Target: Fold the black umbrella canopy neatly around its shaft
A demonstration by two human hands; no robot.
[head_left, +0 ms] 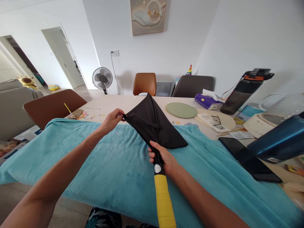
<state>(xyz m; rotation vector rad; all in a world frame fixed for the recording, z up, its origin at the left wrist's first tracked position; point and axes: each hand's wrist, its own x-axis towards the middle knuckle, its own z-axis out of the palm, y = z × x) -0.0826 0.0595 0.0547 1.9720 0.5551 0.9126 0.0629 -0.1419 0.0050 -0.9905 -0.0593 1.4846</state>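
One black umbrella (159, 134) with a yellow handle (163, 199) is held over the middle of a turquoise blanket (99, 167), its loose canopy (168, 126) spread toward the far side of the table (114, 103) and its handle running back to the near edge. The person's left hand (113, 120) pinches the canopy's left edge between closed fingertips, while the right hand (165, 158) is wrapped around the gathered fabric just above the handle. Soft-looking and rumpled, the blanket covers the near part of the table and drapes over its front edge. Beyond it, the pale tabletop bears a round green placemat (181, 110), a purple tissue box (207, 102) and a pair of glasses (217, 121). Farther right stands a dark drinking bottle (241, 96); a black device with a glossy screen (249, 160) lies at the blanket's right edge near a blue tumbler (277, 139). An orange-brown chair (144, 83) and a dark grey chair (193, 86) stand across the table. Behind, a fan (102, 78) stands near the white wall (114, 28), where a framed picture (148, 19) hangs. At left are a grey sofa (11, 107) and an open doorway (62, 57).
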